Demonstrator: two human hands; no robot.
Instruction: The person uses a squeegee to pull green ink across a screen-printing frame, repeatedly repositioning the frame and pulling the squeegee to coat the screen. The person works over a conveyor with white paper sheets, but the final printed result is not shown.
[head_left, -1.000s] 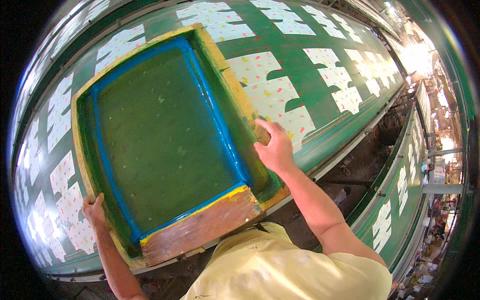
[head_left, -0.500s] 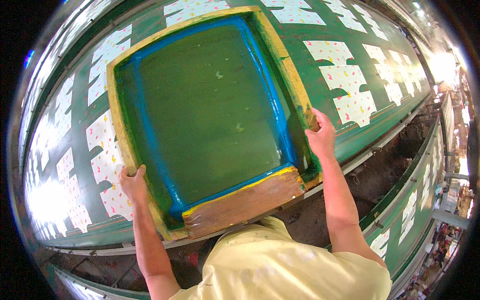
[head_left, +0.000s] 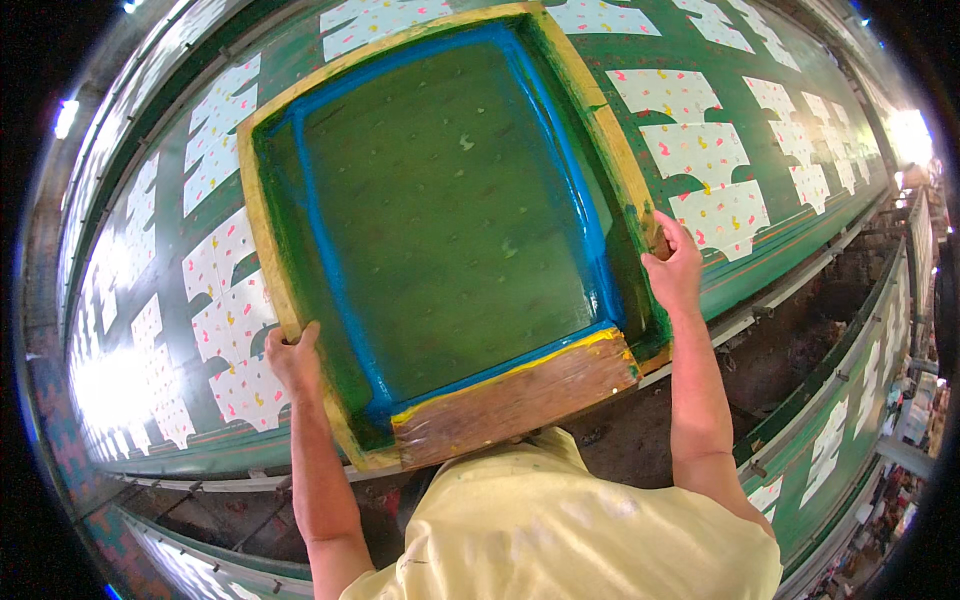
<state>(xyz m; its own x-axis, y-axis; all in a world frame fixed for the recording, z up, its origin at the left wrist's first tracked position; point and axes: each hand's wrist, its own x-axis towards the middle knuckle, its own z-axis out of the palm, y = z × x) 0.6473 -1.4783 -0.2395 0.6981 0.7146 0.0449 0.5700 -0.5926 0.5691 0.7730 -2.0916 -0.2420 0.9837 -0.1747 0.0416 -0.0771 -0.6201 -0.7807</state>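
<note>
The wooden frame (head_left: 262, 220) sits over the near side of the green table (head_left: 728, 283), directly in front of the yellow shirt (head_left: 590, 530); from where I stand, contact between frame and table cannot be confirmed. Inside the frame is a dark green mesh panel (head_left: 440, 230), bordered by a wet-looking blue band (head_left: 579, 195). A brown board (head_left: 515, 398), its upper edge streaked yellow, closes the frame's near end.

The left hand (head_left: 294, 358) is partly closed around the frame's left rail, toward the near corner. The right hand (head_left: 676, 268) is also partly closed, thumb and fingers gripping the right rail.

White cut pieces (head_left: 720, 215) with pink and yellow marks lie in rows on the table to the left and right of the frame, and beyond its far end. Right of the frame, past a dark gap (head_left: 740, 380), runs a second table (head_left: 793, 462) carrying similar pieces.
</note>
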